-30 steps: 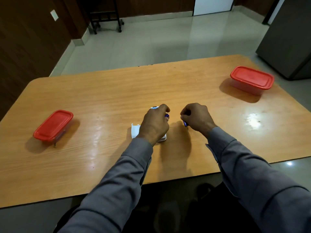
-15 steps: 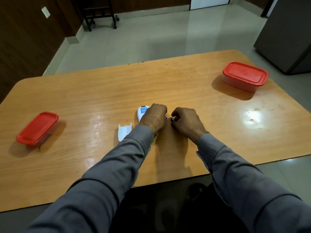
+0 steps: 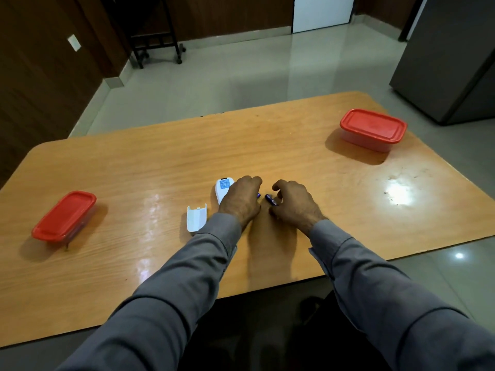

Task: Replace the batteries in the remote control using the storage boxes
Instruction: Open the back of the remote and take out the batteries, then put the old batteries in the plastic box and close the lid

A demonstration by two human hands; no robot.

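A wooden table (image 3: 134,167) carries two red-lidded boxes, one far left (image 3: 64,216), one far right (image 3: 373,129) (both lidded). Near the middle, the left hand (image 3: 241,200) curls over the white remote (image 3: 223,189), and the right hand (image 3: 293,203) pinches a blue battery (image 3: 271,199). The remote's cover (image 3: 197,217) lies just left.
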